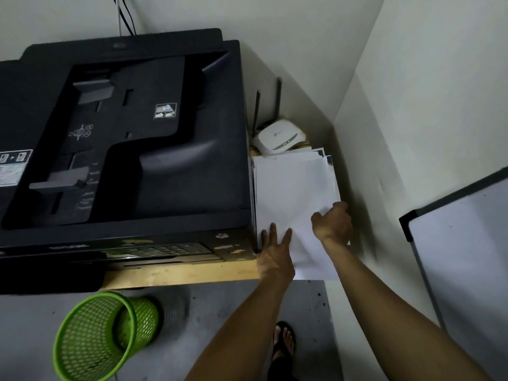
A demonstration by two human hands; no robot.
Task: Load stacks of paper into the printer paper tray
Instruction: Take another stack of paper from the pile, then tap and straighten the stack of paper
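Now gathering: left hand pressed flat with straight fingers on the paper stack at the shelf's front-right corner beside the printer, steadying it; right hand curled over its right edge, probably for lifting.

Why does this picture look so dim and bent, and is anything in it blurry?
Head view: dim room light leaves the black printer nearly featureless; the wide lens bows the walls and whiteboard; the green basket and right hand are smeared by motion, while the paper stack stays the brightest patch.
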